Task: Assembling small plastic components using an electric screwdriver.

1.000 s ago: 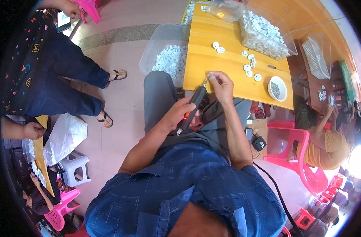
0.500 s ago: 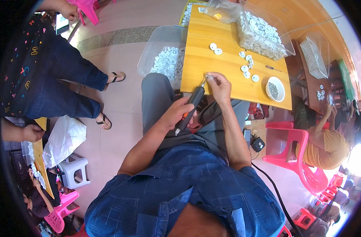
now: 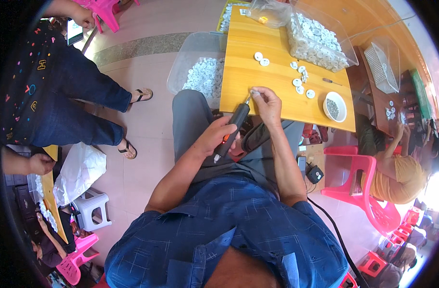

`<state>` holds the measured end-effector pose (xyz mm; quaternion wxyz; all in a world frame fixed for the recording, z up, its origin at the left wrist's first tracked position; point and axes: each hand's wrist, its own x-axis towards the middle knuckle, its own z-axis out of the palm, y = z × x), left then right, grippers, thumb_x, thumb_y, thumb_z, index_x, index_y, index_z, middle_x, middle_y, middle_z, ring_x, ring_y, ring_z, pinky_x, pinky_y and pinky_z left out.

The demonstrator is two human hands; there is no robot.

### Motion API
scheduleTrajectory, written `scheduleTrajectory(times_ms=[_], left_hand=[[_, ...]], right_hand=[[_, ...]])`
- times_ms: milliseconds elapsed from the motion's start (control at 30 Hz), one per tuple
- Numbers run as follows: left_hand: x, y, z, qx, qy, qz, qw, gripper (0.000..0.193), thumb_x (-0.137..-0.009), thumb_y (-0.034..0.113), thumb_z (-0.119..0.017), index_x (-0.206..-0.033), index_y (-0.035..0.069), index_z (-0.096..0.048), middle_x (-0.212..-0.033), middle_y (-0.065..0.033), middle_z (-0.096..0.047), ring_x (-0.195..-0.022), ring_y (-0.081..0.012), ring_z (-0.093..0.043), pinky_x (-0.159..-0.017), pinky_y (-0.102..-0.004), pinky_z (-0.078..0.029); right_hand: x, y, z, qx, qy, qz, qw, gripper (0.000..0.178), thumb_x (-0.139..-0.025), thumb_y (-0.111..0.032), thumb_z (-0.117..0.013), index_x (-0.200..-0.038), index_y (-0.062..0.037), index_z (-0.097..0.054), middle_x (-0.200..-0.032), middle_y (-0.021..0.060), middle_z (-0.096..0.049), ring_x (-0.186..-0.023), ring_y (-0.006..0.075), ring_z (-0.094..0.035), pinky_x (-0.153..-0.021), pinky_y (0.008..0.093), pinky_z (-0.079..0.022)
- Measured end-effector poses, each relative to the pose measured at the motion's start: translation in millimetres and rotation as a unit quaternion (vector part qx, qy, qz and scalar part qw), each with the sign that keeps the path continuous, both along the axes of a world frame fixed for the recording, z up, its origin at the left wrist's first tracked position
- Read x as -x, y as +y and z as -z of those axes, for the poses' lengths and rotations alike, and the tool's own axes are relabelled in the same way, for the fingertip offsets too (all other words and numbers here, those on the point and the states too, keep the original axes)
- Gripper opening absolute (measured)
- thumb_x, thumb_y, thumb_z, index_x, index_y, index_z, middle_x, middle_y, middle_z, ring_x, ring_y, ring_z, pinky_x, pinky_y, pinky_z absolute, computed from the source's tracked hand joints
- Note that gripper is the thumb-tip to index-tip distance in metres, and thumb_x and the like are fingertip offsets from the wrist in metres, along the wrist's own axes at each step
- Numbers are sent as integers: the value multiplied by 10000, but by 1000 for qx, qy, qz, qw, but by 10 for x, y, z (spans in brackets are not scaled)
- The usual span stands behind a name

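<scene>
My left hand point(image 3: 218, 137) is wrapped round a black electric screwdriver point(image 3: 234, 124), tilted with its bit pointing away from me over the table's near edge. At the tip of the bit, my right hand point(image 3: 269, 106) pinches with thumb and forefinger; whatever is between them is too small to make out. White round plastic pieces point(image 3: 297, 82) lie loose on the wooden table point(image 3: 248, 43) beyond my right hand. Two more white discs point(image 3: 261, 58) sit together farther left. To the right stands a white bowl point(image 3: 343, 115) of small metal screws.
A clear bin point(image 3: 351, 61) full of white pieces stands at the table's far right, beside a plastic bag point(image 3: 272, 14). Another clear bin point(image 3: 174, 72) is left of the table. A small screwdriver point(image 3: 331, 82) lies near the bowl. A person point(image 3: 70, 77) stands at left; a pink chair point(image 3: 368, 173) is at right.
Both my hands and the electric screwdriver hold almost the same place. Only a slight shift of the whole view shows.
</scene>
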<state>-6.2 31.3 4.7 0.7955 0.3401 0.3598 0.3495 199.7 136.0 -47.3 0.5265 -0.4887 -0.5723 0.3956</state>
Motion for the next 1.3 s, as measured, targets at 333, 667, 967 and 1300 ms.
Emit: scheduleTrajectory(times_ms=[333, 667, 967, 1300], left_hand=[[-37, -28, -34, 29, -37, -19, 999, 324, -982, 217, -542, -1245, 28, -533, -876, -75, -652, -615, -136, -640, -544, -265, -537], [-126, -39, -21, 85, -165, -7, 983, 375, -1004, 272, -512, -1269, 7, -520, -908, -95, -640, -646, -152, -644, -542, -283, -552], [-89, -169, 74, 93, -247, 20, 964, 449, -1003, 321, -492, -1342, 28, -474, -953, -98, -617, -690, -161, -639, -567, -286, -572], [8, -150, 2, 59, -158, -33, 985, 483, -998, 349, -510, -1364, 37, -470, -960, -91, -620, -688, -169, -630, -553, -292, -559]], right_hand=[[-4, -6, -11, 13, 4, -3, 1000, 138, -927, -9, -670, -1062, 4, -698, -989, 41, -722, -897, 91, -662, -833, 232, -531], [-1, -11, -90, 48, 111, -14, 993, 164, -917, 10, -669, -1080, 11, -690, -992, 40, -714, -897, 92, -656, -822, 239, -532], [-93, 281, -49, 9, 81, 83, 993, 242, -863, -29, -708, -1104, -8, -706, -936, 61, -713, -761, 112, -638, -731, 251, -527], [-48, 1035, -220, -129, -313, 161, 927, 246, -785, -1, -645, -1019, -33, -714, -1038, 206, -676, -986, 380, -641, -875, 450, -523]])
